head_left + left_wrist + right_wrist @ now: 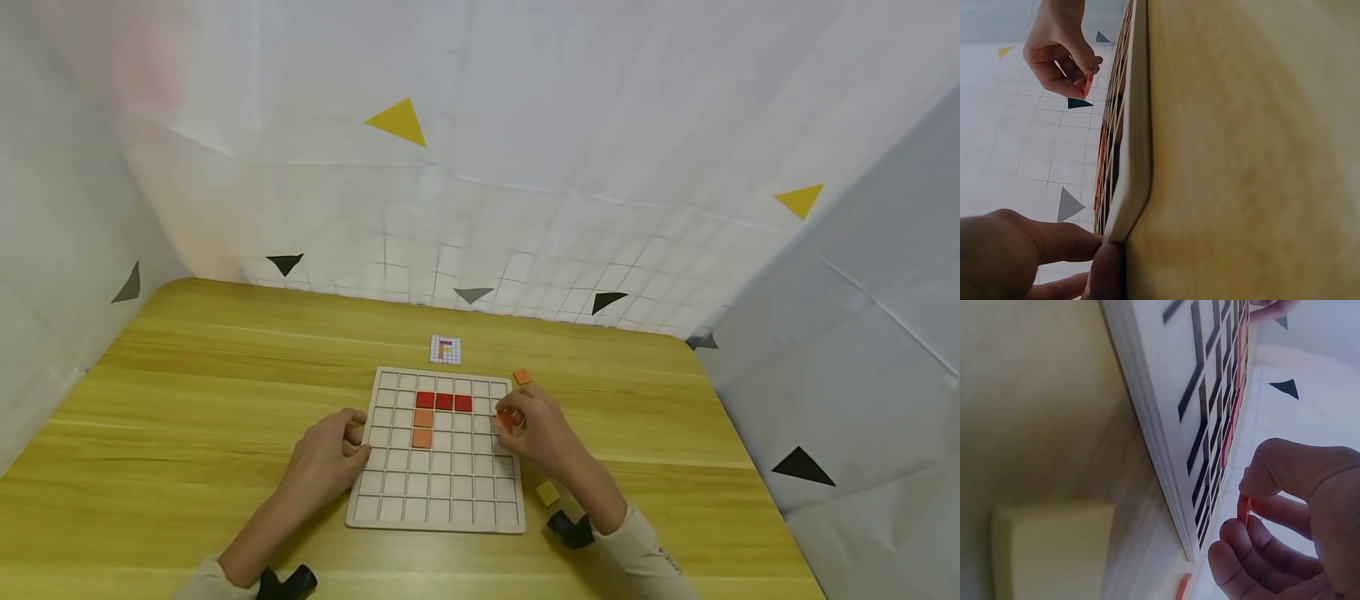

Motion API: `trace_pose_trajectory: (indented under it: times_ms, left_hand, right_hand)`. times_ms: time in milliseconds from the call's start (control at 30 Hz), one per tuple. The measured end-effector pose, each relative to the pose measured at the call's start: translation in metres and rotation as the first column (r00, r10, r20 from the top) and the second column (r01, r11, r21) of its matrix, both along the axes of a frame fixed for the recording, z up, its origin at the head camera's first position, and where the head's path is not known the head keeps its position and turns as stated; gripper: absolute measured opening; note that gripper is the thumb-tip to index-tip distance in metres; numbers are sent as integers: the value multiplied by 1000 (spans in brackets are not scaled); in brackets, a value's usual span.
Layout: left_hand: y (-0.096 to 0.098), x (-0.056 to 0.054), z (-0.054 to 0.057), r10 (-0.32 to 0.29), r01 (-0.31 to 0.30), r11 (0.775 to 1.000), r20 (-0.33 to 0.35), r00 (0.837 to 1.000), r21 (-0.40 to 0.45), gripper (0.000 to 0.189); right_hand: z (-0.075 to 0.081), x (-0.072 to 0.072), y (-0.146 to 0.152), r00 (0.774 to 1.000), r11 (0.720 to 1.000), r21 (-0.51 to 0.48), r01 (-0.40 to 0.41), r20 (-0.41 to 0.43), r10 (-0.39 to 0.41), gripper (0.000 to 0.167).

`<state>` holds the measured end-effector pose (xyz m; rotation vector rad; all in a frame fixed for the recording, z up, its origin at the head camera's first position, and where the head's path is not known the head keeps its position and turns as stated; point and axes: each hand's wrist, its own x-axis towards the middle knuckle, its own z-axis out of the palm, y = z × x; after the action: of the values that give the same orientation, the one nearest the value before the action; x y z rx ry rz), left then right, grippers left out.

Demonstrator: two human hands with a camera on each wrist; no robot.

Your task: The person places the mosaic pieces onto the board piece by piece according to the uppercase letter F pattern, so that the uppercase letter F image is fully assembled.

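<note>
A pale wooden grid board [438,510] lies on the table. Three red square tiles [444,402] form a row in its upper part, with two orange tiles [423,428] running down below the leftmost red one. At the board's left edge, my left hand [326,454] holds the rim between thumb and fingers; the left wrist view shows those fingertips against the board's side [1138,125]. My right hand [542,429] pinches an orange square tile [1244,509] between thumb and fingertips, just above the right edge of the board.
Beyond the board lies a small pattern card [446,350]. A loose orange tile [522,377] sits off the upper right corner, and yellow tile material [547,493] lies right of the board near my right wrist. White sheeting [480,208] hangs behind the table.
</note>
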<state>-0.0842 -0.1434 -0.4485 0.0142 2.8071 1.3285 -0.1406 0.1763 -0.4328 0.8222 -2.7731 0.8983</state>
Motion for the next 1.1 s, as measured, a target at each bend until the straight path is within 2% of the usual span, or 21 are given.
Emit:
trace_pose_trajectory:
  times_ms: [233, 733, 1100]
  left_hand:
    - [0, 1, 0, -5, 5, 1000, -1, 1000, -5, 39]
    - [0, 0, -1, -3, 3, 1000, -13, 1000, -12, 39]
    - [1, -1, -1, 1, -1, 1000, -4, 1000, -16, 39]
  right_hand:
    - [0, 7, -8, 999, 1000, -3, -2, 32, 2, 25]
    - [-5, 16, -23, 997, 997, -25, -67, -32, 66, 18]
    - [-6, 23, -34, 995, 995, -24, -102, 14, 102, 23]
